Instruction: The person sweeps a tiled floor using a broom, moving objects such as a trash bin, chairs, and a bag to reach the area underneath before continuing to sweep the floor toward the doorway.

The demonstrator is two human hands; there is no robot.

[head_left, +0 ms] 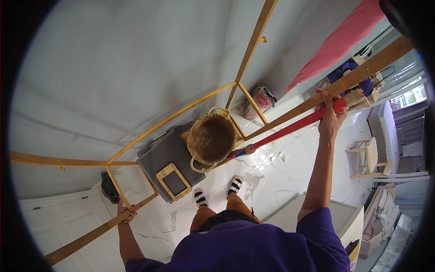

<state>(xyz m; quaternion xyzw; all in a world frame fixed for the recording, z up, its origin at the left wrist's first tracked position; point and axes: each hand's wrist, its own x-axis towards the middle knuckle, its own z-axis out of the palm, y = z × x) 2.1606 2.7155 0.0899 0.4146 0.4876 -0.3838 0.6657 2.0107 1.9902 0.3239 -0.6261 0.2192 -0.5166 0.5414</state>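
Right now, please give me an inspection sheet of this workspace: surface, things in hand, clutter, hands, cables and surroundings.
Surface: white marbled floor tiles, glossy, with light reflections.
Things in hand: wooden shelf frame with open rails; red pole running down toward the frame.
On the frame: woven basket with handles; grey box with a wood-framed panel.
Clutter: red and dark bag on the floor by the wall.
Hands: left hand grips a lower rail of the frame; right hand grips the red pole near its top.
Cables: nothing seen.
Surroundings: white wall; white door; pink bedding; wooden chair; the person's sandalled feet.
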